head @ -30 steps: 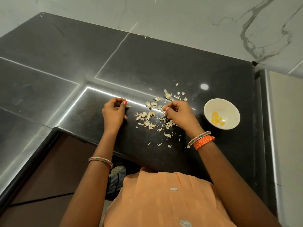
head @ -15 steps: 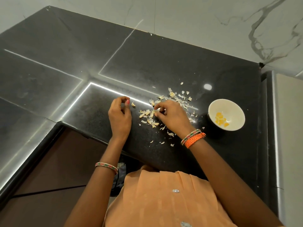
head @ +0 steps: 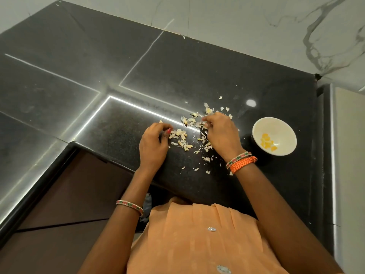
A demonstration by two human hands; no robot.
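left grip (head: 153, 143) curled, right grip (head: 222, 133) pinching peels (head: 178, 133)

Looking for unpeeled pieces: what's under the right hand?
Pale peel scraps stick out around the right hand on the black counter. Whatever lies beneath the palm, or between the fingertips, is covered.

Black granite counter (head: 197, 66), white veined marble wall (head: 246, 22), brown cabinet (head: 65, 194) below
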